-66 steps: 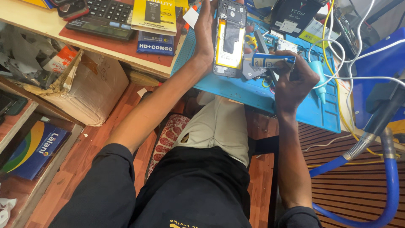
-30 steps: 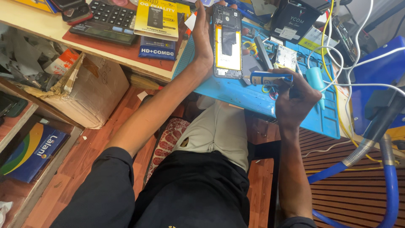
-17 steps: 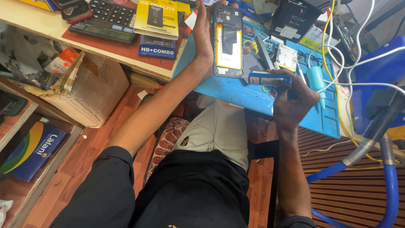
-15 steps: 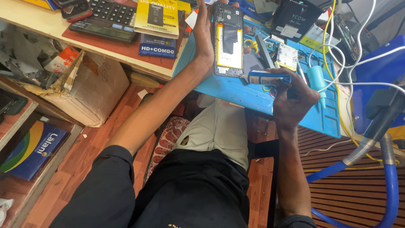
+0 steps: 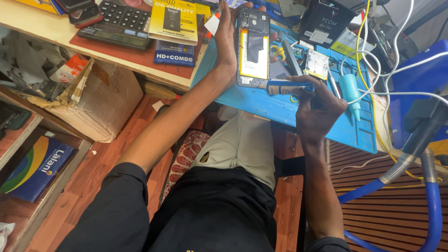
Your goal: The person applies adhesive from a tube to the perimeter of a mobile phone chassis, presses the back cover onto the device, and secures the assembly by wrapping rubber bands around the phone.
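**benchrat:** Two hands busy here, near edge of the surface. The right hand [image 5: 317,109] is curled around a blue-and-white tube [image 5: 285,87] lying sideways, its tip just beside the bottom end of the opened phone [image 5: 254,45]. The left hand [image 5: 227,39] lies flat along the phone's left side, fingers stretched up past its top, pressing it down onto the blue mat [image 5: 280,105].

**solderpaws:** If that's adhesive, I'd say go slow: small squeeze, tip close to the frame edge, and keep that flat palm firm so the phone can't skate on the mat. Can't tell if the cap's off, though.

**benchrat:** Same, too small to see. Materials: the mat looks like soft matte rubbery stuff, moulded with little compartments. The phone's back is off, showing a smooth yellow-and-white battery [image 5: 254,58] with a dark patch above it, set in a thin rigid frame.

**solderpaws:** Further back?

**benchrat:** A teal squeeze bottle [image 5: 349,91] with a cone nozzle to the right, white cables [image 5: 373,79] looping over it, a small metal-shielded board [image 5: 317,64] behind the tube. Toward the far left corner, a hard plastic calculator [image 5: 119,25] and a glossy yellow package [image 5: 172,21].
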